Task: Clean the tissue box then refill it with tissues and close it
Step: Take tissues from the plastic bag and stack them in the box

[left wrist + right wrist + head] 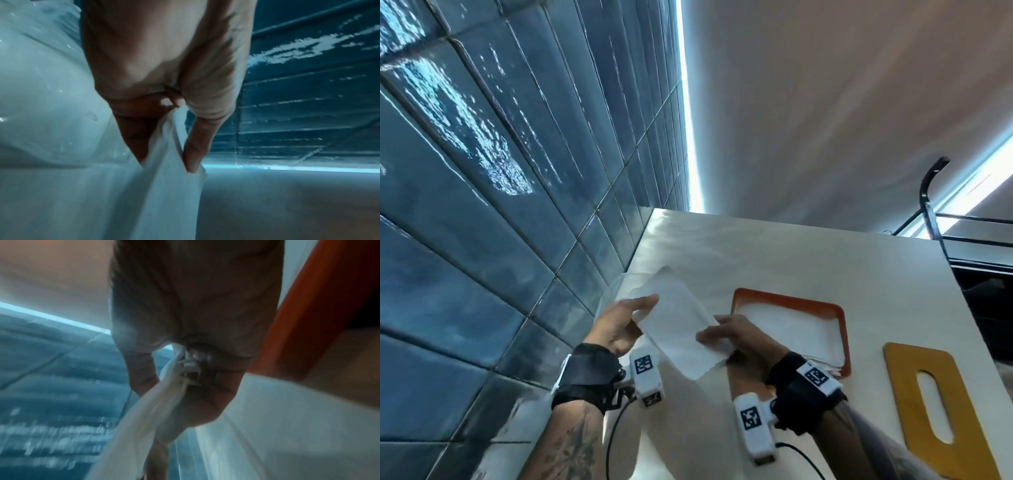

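- Wall of glossy blue tiles [482, 178] fills the left side of the head view, meeting a pale metal counter [774, 260] along its left edge.
- Left hand [619, 325] pinches the left end of a folded stack of white tissues [681, 329], thumb on top and fingers beneath; the left wrist view shows the paper clamped between thumb and fingers.
- Tissues are held just above the counter, their long axis running diagonally from far-left to near-right.
- Right hand [726, 334] grips the near-right end of the same stack, fingers curled around the paper.
- Orange tissue box [840, 329] lies open on the counter just to the right of the right hand, white tissues already inside; its long axis is turned away from that of the held stack.
- Judgement: the stack must travel right and rotate to match the box, with the right hand leading as the nearer one.
- Yellow slotted lid [904, 404] lies flat, farthest right, apart from the box.
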Demonstrator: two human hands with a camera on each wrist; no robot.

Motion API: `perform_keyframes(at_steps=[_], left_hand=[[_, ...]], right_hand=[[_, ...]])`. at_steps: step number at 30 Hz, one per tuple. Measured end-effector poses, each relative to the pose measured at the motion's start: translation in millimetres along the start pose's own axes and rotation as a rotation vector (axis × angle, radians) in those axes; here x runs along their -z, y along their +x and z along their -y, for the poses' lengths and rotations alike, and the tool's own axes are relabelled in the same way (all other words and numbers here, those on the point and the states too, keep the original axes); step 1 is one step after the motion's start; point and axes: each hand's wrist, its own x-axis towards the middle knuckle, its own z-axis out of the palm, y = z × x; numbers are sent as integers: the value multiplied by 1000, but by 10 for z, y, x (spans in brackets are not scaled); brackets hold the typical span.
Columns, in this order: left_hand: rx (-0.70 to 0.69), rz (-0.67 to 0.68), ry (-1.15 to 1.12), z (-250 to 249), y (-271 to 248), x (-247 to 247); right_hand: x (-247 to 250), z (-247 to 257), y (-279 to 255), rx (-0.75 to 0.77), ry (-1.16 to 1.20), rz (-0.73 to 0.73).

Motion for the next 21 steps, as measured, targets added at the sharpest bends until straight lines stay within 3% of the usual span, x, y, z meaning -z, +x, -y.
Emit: perform_keyframes(at_steps=[5, 8, 12, 15, 21], left_hand=[[-93, 260, 200, 43, -148, -639], [-82, 350, 342, 176, -161, -1007], [-94, 397, 409, 372, -150, -1376], [-117, 380, 459, 461, -127, -1502], [-231, 316, 515, 519, -55, -1563]], right_hand=[[708, 116, -537, 83, 418, -29], [1048, 137, -777, 157, 502, -136], [1341, 83, -893, 266, 486, -337], [1465, 73, -929, 380, 439, -573], [1504, 59, -843, 447, 81, -840]])
